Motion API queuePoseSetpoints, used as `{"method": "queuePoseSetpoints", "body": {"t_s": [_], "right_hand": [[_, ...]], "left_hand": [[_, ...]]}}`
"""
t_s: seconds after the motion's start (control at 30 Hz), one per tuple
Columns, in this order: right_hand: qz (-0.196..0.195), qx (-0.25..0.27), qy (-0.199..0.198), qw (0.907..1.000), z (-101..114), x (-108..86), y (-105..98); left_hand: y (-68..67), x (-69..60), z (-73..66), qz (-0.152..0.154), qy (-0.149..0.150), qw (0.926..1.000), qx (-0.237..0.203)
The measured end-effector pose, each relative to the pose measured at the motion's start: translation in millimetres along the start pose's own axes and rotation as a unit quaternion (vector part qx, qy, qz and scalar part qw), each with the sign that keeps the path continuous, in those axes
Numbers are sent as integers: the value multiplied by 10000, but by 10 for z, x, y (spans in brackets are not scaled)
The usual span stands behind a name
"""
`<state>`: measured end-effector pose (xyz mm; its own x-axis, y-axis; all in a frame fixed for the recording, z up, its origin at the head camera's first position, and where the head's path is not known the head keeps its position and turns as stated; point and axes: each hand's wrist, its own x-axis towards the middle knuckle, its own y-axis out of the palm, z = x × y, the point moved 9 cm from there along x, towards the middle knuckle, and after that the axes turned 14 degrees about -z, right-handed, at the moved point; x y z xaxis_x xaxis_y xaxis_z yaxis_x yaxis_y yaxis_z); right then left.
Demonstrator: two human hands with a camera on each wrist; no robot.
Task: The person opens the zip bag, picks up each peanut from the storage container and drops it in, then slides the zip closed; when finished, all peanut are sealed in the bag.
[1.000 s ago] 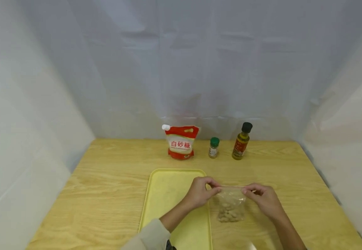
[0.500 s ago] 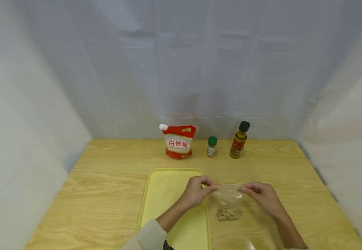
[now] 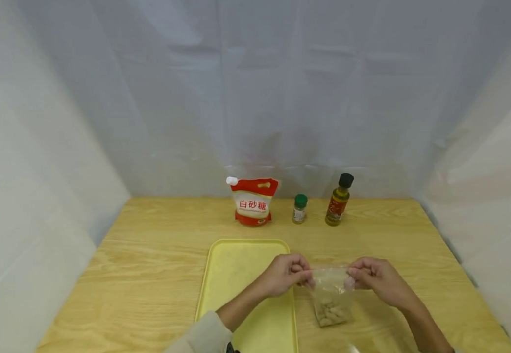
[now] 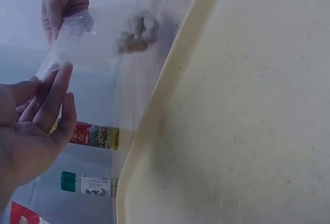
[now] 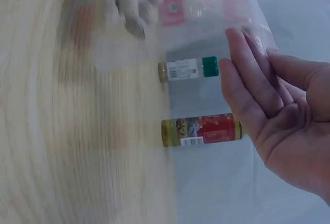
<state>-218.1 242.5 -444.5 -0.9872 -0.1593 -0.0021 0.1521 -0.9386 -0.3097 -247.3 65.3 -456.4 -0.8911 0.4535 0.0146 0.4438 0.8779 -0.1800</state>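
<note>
A clear plastic zip bag (image 3: 331, 294) hangs between the two hands, with several pale nuts in shells, apparently peanuts (image 3: 331, 314), gathered at its bottom. My left hand (image 3: 285, 275) pinches the bag's top left corner between thumb and fingers. At the top right corner, my right hand (image 3: 380, 282) pinches it the same way. The left wrist view has the peanuts (image 4: 138, 32) low in the bag, just above the table. Whether the bag's mouth is parted cannot be made out.
A yellow tray (image 3: 246, 250) lies under the left forearm. Along the back of the wooden table (image 3: 149, 260) stand a red and white sugar pouch (image 3: 253, 202), a green-capped spice jar (image 3: 299, 210) and an oil bottle (image 3: 338, 200). White sheeting (image 3: 255, 98) surrounds the table.
Both hands have shifted slightly right and their fingers have moved lower onto the bag's upper corners. The bag's bottom has swung nearer to me and now hangs tilted.
</note>
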Motion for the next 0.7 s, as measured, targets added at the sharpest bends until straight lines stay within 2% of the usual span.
{"method": "queuePoseSetpoints", "body": {"t_s": [0.17, 0.3, 0.47, 0.6, 0.7], "right_hand": [[292, 8, 321, 9991, -153, 107, 25], [146, -100, 592, 9981, -332, 265, 22], [-84, -270, 888, 9956, -547, 463, 32], [-252, -556, 1090, 9922, -648, 556, 15], [-372, -840, 1151, 9891, -673, 579, -39]], "left_hand": [[-6, 89, 90, -80, -186, 9990, 395], [-49, 228, 210, -441, -416, 9959, 676], [-105, 377, 359, -862, -828, 9898, 778], [-159, 432, 417, -920, -914, 9874, 911], [-276, 440, 426, -852, -852, 9878, 983]]}}
